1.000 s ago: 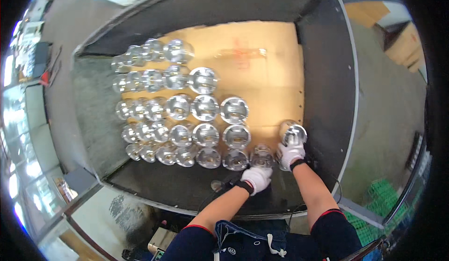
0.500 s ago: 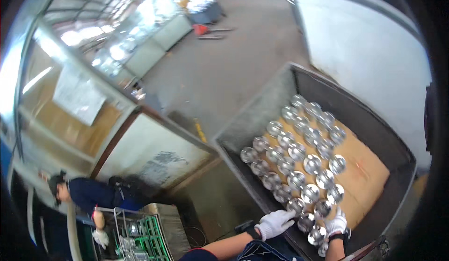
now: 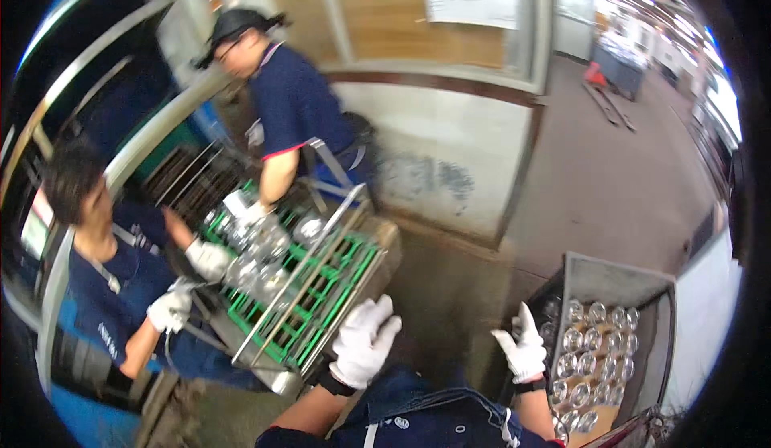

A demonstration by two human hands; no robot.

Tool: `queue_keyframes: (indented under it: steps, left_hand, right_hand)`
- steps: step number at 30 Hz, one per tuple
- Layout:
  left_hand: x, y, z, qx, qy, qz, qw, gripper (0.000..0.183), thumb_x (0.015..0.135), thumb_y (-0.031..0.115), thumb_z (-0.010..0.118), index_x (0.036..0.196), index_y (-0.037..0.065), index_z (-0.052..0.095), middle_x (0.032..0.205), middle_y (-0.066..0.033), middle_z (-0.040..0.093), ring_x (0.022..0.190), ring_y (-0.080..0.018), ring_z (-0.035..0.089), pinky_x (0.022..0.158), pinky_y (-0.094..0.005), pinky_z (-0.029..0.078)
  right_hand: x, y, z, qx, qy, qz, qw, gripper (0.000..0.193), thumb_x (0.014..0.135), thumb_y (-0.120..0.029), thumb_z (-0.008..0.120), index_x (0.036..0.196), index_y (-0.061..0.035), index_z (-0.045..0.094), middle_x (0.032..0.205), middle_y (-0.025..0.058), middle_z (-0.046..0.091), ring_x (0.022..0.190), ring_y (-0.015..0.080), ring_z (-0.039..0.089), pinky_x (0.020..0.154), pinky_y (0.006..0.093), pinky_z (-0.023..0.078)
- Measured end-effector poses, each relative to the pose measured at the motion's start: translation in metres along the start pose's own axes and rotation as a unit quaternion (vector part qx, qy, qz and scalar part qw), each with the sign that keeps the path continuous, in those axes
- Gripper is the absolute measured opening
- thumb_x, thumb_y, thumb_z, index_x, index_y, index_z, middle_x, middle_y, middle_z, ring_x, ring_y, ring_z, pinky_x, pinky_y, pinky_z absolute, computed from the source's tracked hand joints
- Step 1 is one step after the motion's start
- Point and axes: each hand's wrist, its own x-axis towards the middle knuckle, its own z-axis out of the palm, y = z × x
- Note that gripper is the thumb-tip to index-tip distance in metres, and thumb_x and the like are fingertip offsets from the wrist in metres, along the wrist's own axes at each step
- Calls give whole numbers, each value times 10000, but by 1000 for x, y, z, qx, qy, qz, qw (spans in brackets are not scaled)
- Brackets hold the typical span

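Observation:
My left hand [image 3: 365, 342], in a white glove, is raised beside the near corner of a wheeled-looking metal-framed rack [image 3: 341, 267] with green slots. Its fingers are apart and hold nothing. My right hand [image 3: 524, 345], also white-gloved, is open and empty, thumb and fingers stretched out, close to the left side of a grey bin [image 3: 618, 270]. Inside that bin, shiny round clear pieces [image 3: 592, 338] stand in rows on brown cardboard. Similar shiny pieces [image 3: 269, 243], blurred, sit in the rack's far part; their exact kind cannot be made out.
Two co-workers in dark blue shirts stand at the rack: one person [image 3: 301, 103] behind it, another person [image 3: 120, 263] at its left, gloved hands on or near the pieces. A white partition [image 3: 450, 155] stands behind. Beyond lie floor and a red pallet jack [image 3: 594, 75].
My view has swung left toward the rack and co-workers. Both my hands have come away from the pieces in the bin and are now raised and empty.

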Motion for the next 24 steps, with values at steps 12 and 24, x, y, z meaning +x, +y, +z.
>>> queue_keyframes:
  steps: [12, 24]
  left_hand:
    - [-31, -45, -170, 343, 232, -134, 900, 476, 792, 128, 834, 1223, 7, 672, 1016, -178, 707, 1015, -387, 656, 951, -453, 499]
    - [0, -59, -182, 341, 38, -240, 908, 476, 825, 568, 738, 965, 113, 732, 635, -93, 654, 575, -260, 677, 486, -374, 506]
  right_hand:
    - [95, -179, 194, 99, -244, -274, 925, 729, 752, -130, 890, 1388, -2, 557, 1241, 169, 679, 1101, 236, 670, 959, 365, 545]
    - [164, -409, 330, -114, -300, -677, 662, 571, 729, -336, 810, 1238, -123, 662, 1055, 120, 684, 974, 325, 674, 829, 422, 554]
